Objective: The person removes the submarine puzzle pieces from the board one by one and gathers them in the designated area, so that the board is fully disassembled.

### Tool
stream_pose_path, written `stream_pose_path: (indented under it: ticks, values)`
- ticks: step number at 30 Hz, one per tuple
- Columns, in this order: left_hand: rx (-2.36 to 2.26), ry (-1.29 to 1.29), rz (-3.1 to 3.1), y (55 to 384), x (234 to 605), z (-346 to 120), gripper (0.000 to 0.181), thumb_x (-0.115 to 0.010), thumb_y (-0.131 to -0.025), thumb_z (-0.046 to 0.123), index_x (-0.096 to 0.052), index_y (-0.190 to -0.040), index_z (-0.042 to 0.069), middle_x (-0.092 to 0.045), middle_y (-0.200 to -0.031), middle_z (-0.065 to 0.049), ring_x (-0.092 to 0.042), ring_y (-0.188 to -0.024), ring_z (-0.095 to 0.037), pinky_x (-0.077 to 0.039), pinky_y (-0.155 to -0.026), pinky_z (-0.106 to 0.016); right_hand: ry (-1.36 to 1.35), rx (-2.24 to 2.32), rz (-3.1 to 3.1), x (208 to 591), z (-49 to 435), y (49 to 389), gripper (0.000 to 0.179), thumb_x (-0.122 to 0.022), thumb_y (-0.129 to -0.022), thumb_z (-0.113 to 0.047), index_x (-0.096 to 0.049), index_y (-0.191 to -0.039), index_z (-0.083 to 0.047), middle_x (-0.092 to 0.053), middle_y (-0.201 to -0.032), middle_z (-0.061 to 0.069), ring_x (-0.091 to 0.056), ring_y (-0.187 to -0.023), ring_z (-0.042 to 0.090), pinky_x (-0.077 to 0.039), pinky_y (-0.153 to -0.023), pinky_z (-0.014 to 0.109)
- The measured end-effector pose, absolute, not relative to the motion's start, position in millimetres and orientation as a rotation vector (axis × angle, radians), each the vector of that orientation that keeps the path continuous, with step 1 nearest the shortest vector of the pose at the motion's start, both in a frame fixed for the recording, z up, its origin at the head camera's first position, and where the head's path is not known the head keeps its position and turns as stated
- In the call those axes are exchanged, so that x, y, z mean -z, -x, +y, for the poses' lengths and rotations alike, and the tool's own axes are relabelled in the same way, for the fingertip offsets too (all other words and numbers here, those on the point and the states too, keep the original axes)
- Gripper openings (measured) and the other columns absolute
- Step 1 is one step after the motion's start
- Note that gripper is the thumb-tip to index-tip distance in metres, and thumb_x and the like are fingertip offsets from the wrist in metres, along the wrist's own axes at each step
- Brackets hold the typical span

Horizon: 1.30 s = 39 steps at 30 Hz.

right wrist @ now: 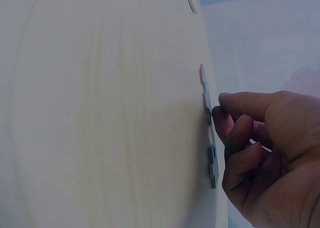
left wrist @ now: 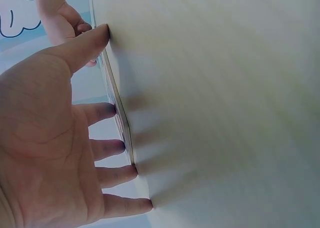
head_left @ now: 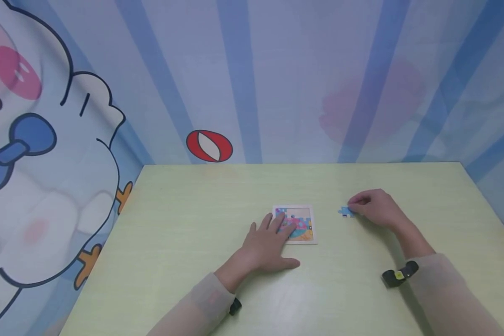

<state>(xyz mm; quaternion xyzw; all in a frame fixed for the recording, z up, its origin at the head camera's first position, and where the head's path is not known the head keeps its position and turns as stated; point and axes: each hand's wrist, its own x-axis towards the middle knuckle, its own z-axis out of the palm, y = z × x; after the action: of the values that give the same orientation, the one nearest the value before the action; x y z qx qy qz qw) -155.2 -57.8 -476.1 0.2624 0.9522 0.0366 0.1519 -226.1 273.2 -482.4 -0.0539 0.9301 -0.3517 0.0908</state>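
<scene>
The right hand [head_left: 377, 208] is curled in, with its thumb and pointing finger close to each other, right at the small blue puzzle pieces [head_left: 345, 212]. The gap is narrow, but I cannot tell if the tips pinch a piece or just touch it. The pieces lie flat on the table [head_left: 172, 242], to the right of the puzzle board [head_left: 314, 230] and apart from it. The right wrist view shows them thin and side-on, more than one.

Thin pieces look hard to lift. It should work best to take just one, pinch it by its two sides, and not bump the rest.

The left hand [head_left: 265, 246] is wide open and holds no piece. Its fingers are spread over the board, and its thumb sticks out past the white edge. A soft press there should stop the board from sliding. The board has pink and blue bits in it, and a bare patch near the top right.

Behind the table hangs a blue striped cloth [head_left: 283, 84] with a red and white ball [head_left: 193, 145] on it.
</scene>
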Motion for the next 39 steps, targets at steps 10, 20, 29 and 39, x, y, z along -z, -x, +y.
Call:
stream_pose_path:
  ticks: [10,20,29,39]
  values:
    - [-0.093,-0.763,2.733,147.8,474.1,-59.0,0.091,-0.061,-0.091,0.072,-0.028,-0.166,0.031,-0.015,-0.173,-0.006,-0.019,-0.156,-0.038,-0.028,-0.116,-0.067,0.208,1.081,2.759,477.2,248.0,222.0,0.024,-0.070,-0.099,-0.021,-0.077,-0.112,-0.002,-0.075,-0.100,0.009,-0.066,-0.089,0.023,-0.050,-0.079,0.039]
    - [-0.089,-0.760,2.723,138.7,471.9,-64.6,0.091,-0.061,-0.092,0.071,-0.029,-0.166,0.029,-0.016,-0.173,-0.006,-0.020,-0.155,-0.038,-0.029,-0.116,-0.066,0.310,1.090,2.715,480.1,205.8,223.9,0.022,-0.070,-0.099,-0.026,-0.078,-0.112,-0.009,-0.073,-0.101,0.004,-0.063,-0.096,0.025,-0.049,-0.085,0.042]
    - [-0.034,-0.776,2.731,136.8,473.5,-67.3,0.091,-0.058,-0.092,0.073,-0.029,-0.166,0.027,-0.018,-0.172,-0.008,-0.023,-0.155,-0.038,-0.031,-0.115,-0.065,0.396,1.113,2.654,479.1,161.7,225.7,0.021,-0.072,-0.098,-0.027,-0.078,-0.110,-0.012,-0.072,-0.098,-0.001,-0.063,-0.095,0.021,-0.049,-0.088,0.045]
    - [-0.040,-0.799,2.736,135.2,471.4,-69.2,0.090,-0.059,-0.094,0.070,-0.029,-0.166,0.026,-0.018,-0.172,-0.009,-0.023,-0.154,-0.038,-0.033,-0.114,-0.064,0.434,1.103,2.614,484.3,132.3,224.9,0.021,-0.074,-0.096,-0.025,-0.077,-0.111,-0.011,-0.072,-0.096,-0.001,-0.064,-0.090,0.018,-0.052,-0.085,0.042]
